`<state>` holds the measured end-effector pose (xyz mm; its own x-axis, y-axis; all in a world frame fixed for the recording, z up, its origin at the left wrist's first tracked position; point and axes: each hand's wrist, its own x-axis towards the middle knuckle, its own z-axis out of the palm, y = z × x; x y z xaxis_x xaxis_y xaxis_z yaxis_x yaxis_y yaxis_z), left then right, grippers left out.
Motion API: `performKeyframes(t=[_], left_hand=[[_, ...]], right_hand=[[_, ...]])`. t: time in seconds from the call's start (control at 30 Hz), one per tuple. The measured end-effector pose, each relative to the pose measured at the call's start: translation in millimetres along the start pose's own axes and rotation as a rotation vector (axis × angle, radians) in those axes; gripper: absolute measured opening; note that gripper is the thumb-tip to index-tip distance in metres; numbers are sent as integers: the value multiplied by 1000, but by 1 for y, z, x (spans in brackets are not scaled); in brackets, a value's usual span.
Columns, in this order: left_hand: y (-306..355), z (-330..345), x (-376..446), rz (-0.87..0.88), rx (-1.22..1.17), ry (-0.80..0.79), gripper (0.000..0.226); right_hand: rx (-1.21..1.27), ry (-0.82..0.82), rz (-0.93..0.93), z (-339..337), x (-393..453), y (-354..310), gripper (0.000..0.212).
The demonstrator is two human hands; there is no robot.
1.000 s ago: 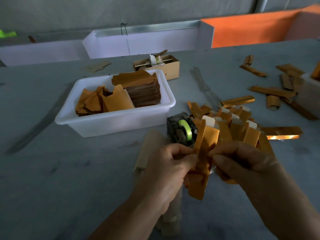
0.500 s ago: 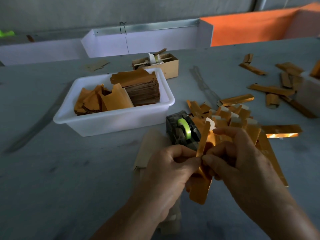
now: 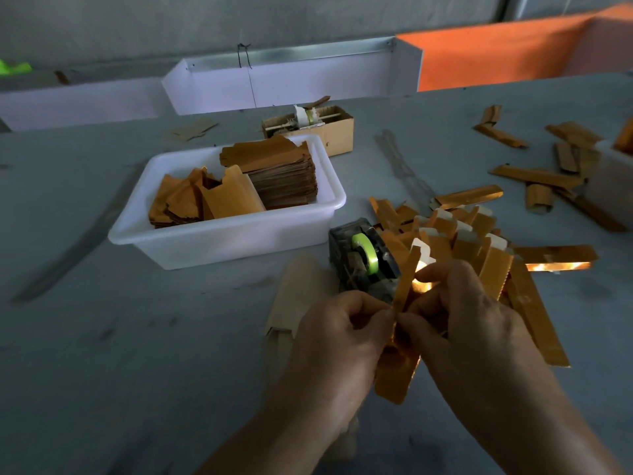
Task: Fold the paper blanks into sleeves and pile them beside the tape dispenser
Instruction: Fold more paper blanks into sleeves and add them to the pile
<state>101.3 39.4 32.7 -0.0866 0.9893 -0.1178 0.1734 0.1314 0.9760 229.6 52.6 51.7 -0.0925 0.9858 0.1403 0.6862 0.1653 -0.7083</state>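
A gold paper blank (image 3: 399,368) stands nearly on edge between my hands, low in the middle of the head view. My left hand (image 3: 337,341) pinches its left side and my right hand (image 3: 469,323) pinches its right side, thumbs almost meeting. Just beyond them sits the grey tape dispenser (image 3: 363,260) with a green roll. To its right lies a pile of folded gold sleeves (image 3: 459,231). A white tub (image 3: 226,238) behind the dispenser holds a stack of flat blanks (image 3: 281,173) and looser blanks.
A small cardboard box (image 3: 337,132) with another tape roll stands behind the tub. Loose gold strips (image 3: 534,176) lie scattered at the right, near a white container (image 3: 613,180) at the edge. A pale folded card (image 3: 298,293) lies left of my hands.
My hands have drawn closer together on the blank, and it has turned more edge-on. My right hand shifted left and its fingers closed over the blank's upper part.
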Motion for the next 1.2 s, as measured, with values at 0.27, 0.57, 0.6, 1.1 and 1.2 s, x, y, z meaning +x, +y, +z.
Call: performKeyframes(t=[0.27, 0.57, 0.6, 1.1, 1.2], left_hand=[[-6, 10, -8, 300, 130, 259, 9], [10, 0, -11, 259, 104, 112, 13], [9, -1, -11, 234, 92, 91, 13], [6, -12, -3, 11, -16, 43, 11], [8, -11, -6, 25, 3, 28, 10]], right_hand=[[-225, 55, 6, -6, -3, -14, 38], [310, -55, 62, -2, 2, 3, 47], [410, -63, 103, 1, 2, 4, 44], [619, -192, 188, 4, 3, 5, 34], [553, -123, 166, 9, 0, 2, 51]])
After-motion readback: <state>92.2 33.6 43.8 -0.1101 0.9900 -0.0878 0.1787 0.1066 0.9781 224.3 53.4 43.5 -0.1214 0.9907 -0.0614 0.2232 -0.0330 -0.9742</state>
